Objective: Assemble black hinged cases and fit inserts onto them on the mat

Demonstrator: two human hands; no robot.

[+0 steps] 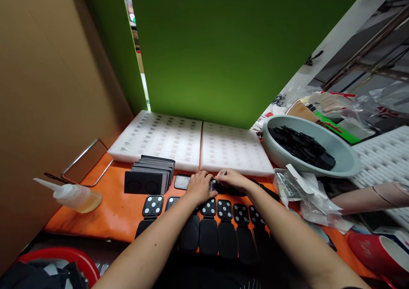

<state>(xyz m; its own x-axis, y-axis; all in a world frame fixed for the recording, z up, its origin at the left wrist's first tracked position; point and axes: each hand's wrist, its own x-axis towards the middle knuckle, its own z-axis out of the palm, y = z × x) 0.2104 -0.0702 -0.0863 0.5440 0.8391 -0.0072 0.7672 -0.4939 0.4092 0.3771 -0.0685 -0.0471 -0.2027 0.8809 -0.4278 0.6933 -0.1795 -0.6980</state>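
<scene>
My left hand (200, 187) rests on the back row of flat black pieces, its fingers bent and its thumb at the edge of a black square piece (214, 185). Close beside it, my right hand (232, 180) has its fingertips pinched together over the same piece; what they hold is too small to name. Left of my left hand lies a black-framed square with a pale face (182, 181). In front of my hands stands a row of hinged black pieces, their square ends marked with white dots (224, 210) and their plain flaps (227, 239) towards me.
Two white foam trays (236, 146) lie behind my hands against a green panel (204, 50). A stack of black cards (150, 176) and a squeeze bottle (76, 197) stand left. On the right are a basin (347, 163) of black parts, plastic bags (322, 201) and a red mug (367, 253).
</scene>
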